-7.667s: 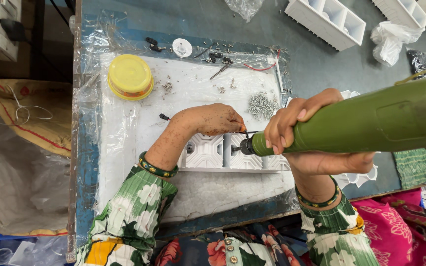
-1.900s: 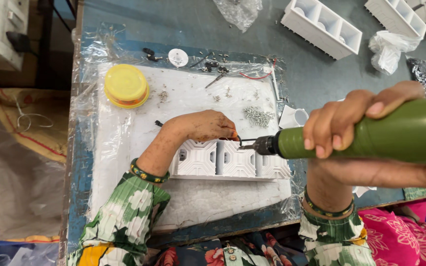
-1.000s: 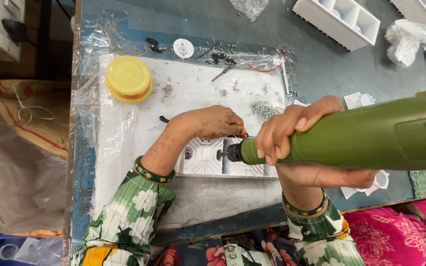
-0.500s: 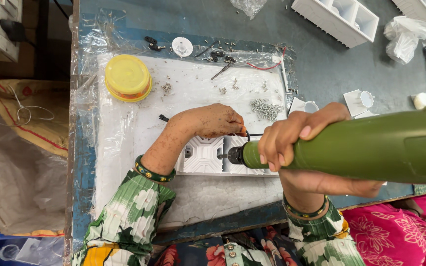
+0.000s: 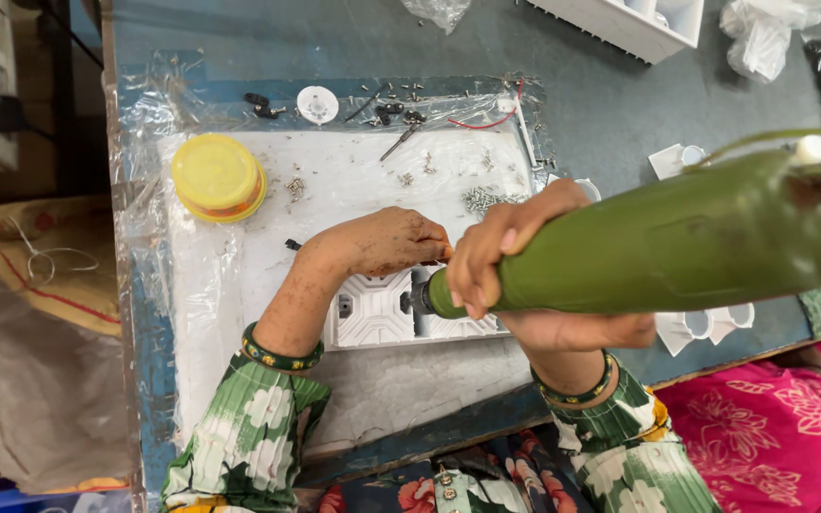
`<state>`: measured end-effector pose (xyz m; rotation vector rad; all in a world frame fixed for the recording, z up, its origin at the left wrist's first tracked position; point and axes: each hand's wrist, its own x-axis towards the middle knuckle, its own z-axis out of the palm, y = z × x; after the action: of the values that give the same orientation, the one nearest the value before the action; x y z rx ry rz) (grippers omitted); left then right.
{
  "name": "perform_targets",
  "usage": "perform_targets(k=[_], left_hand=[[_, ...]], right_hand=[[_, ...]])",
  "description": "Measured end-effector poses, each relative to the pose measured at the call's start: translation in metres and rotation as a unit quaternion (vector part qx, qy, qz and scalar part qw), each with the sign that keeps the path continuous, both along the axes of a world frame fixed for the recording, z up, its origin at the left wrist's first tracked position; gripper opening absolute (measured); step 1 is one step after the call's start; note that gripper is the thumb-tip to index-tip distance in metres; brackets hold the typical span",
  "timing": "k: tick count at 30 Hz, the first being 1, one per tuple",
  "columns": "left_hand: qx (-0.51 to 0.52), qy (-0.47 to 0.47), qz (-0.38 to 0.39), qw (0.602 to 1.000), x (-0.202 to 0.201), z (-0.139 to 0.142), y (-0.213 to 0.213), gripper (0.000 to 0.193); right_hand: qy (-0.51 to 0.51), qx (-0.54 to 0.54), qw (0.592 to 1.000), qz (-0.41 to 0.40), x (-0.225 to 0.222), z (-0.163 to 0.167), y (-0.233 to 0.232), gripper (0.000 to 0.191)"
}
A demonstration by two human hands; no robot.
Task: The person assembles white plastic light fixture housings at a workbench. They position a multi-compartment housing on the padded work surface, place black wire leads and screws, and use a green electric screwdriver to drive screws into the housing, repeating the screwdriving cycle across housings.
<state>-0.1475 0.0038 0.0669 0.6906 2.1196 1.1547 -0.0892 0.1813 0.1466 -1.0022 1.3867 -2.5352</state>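
Note:
My right hand [image 5: 515,252] grips a big green electric screwdriver [image 5: 677,237] by its front end, the dark tip pressed down onto a white moulded plastic part [image 5: 372,309] lying on the white work mat [image 5: 239,275]. My left hand [image 5: 387,242] rests on the top edge of that part, fingers curled close to the tool's tip, pinning it down. What the fingertips pinch, if anything, is hidden by the tool.
A yellow round lidded tub [image 5: 218,176] sits at the mat's far left. Loose screws [image 5: 482,198] and small bits lie along the far edge, with a red wire [image 5: 486,119]. White plastic housings [image 5: 634,19] and small white caps [image 5: 705,323] lie to the right.
The screwdriver swung away to the right about two seconds ago, then came back down onto the white part. Over the last half second it has tilted a little while staying on the part.

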Motion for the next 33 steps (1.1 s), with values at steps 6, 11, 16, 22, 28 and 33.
perform_targets(k=[6,11,16,22,28,33], left_hand=[[-0.02,0.004,0.014,1.0,0.002,-0.016,0.002,0.027],[0.035,0.208,-0.051,0.976,-0.006,-0.044,0.008,0.02],[0.031,0.105,-0.017,0.994,-0.006,-0.042,0.011,0.026],[0.021,0.011,0.017,1.0,-0.002,-0.015,0.007,0.034],[-0.01,-0.017,0.026,0.999,-0.003,-0.011,0.006,0.035],[0.011,-0.011,0.009,1.0,-0.004,-0.011,0.002,0.035]], right_hand=[[-0.057,0.102,0.993,-0.015,0.006,0.005,-0.008,0.101],[-0.065,0.12,0.991,-0.005,0.005,0.004,-0.018,0.104],[-0.051,0.085,0.995,-0.028,0.011,0.001,-0.021,0.105],[-0.013,0.057,0.996,-0.066,0.013,-0.007,-0.017,0.094],[0.074,0.0,0.995,-0.061,-0.02,0.032,-0.005,0.092],[0.083,0.018,0.993,-0.079,-0.033,0.063,0.038,0.087]])
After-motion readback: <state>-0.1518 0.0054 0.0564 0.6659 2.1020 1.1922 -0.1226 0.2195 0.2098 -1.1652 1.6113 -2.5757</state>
